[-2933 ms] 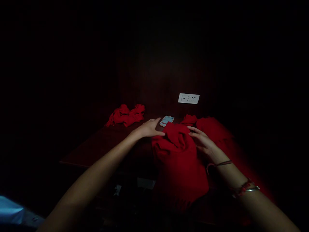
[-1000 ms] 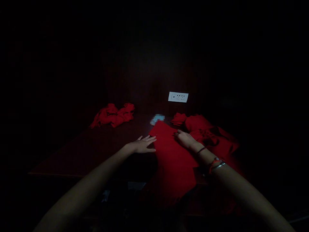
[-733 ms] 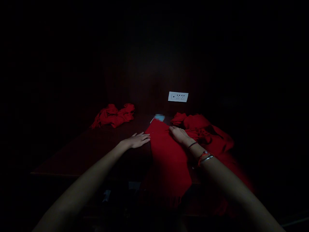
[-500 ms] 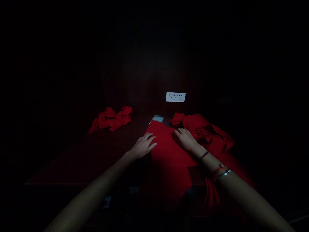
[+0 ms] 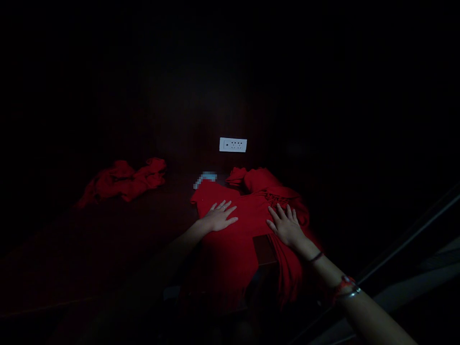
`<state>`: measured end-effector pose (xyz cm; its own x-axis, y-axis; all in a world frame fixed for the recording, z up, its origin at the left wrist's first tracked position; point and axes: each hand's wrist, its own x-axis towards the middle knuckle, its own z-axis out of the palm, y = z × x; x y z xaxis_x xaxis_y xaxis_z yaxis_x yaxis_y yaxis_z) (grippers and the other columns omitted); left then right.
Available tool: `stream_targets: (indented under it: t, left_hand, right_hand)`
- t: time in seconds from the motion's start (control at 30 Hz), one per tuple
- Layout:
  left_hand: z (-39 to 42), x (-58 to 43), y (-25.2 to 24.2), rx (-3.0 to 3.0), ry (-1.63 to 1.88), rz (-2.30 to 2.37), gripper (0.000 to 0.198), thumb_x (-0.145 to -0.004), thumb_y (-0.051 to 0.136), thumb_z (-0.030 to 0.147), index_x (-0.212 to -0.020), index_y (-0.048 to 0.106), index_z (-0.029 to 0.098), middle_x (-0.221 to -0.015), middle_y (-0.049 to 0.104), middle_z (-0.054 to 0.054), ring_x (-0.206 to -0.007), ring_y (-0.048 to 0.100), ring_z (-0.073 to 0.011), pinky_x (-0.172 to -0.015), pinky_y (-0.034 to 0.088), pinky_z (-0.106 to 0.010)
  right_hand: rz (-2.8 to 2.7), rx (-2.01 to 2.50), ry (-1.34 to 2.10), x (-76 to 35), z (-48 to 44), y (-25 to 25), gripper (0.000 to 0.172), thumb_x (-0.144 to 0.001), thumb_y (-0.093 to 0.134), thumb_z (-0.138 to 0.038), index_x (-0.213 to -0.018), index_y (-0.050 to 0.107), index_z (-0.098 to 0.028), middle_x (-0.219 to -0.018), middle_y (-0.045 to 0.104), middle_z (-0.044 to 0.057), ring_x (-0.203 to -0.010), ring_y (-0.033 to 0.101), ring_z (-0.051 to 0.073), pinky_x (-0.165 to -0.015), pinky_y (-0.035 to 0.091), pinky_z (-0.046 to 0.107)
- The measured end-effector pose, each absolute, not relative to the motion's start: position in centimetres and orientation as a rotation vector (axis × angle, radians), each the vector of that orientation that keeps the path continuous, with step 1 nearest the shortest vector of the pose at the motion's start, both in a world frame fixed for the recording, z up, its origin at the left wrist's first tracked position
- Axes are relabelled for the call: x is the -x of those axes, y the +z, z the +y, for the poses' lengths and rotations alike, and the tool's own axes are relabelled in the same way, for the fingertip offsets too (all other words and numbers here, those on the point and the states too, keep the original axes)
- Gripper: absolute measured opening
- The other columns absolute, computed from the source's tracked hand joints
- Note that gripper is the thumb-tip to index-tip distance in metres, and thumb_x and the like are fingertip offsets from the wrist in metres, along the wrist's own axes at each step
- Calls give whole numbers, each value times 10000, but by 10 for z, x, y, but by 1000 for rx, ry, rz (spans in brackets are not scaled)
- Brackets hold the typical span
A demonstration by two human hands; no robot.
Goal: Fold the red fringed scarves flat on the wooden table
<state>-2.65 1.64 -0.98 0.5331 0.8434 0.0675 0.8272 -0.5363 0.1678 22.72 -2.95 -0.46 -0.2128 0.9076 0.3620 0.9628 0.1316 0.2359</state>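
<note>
A large red cloth [image 5: 230, 254] lies over a dark table and hangs down past its front edge. My left hand [image 5: 218, 218] rests on it with fingers spread, a ring on one finger. Further right, my right hand [image 5: 285, 226] also lies with spread fingers on the red fabric, near gathered folds; bracelets circle that wrist. Neither hand grips anything. Behind and right of the flat part, more red cloth [image 5: 264, 182] is bunched up, with what look like fringes or tight folds.
Another crumpled red cloth [image 5: 132, 179] lies at the back left of the table. A white socket panel [image 5: 233, 144] is on the dark wall behind. Beside the cloth's far end sits a blurred bluish item [image 5: 208, 177]. Most surroundings are too dark to make out.
My view has swung right. The right hand, earlier curled at the cloth's edge, now lies open on it. My left hand has moved further onto the cloth, which now spreads wider to the right.
</note>
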Motion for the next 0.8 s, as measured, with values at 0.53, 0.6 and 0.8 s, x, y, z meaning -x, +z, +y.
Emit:
stream_targets:
  t: [0.53,0.6,0.8]
  left_hand:
    - [-13,77,-5,-2686,152,1496,549,-804,207,530,-1274,201,246,-1344,151,-39,-1217,95,-204,-959,120,-394]
    - [-13,79,-7,-2672,166,1535,545,-805,209,527,-1272,206,247,-1343,158,-37,-1216,100,-209,-958,121,-398]
    - [-8,77,-8,-2659,127,1504,563,-795,211,546,-1275,197,253,-1348,133,-36,-1216,87,-229,-953,118,-416]
  right_hand:
    - [-2056,2214,-634,-208,-6,76,669,-668,536,-339,-1259,243,-224,-1275,258,190,-1099,281,394,-781,267,547]
    - [-1981,2422,-384,-226,4,75,683,-688,510,-312,-1278,180,-210,-1152,401,224,-966,448,356,-679,369,475]
    - [-2065,2278,-568,-242,-5,117,305,-763,331,-167,-979,546,-157,-841,555,136,-757,542,248,-545,401,300]
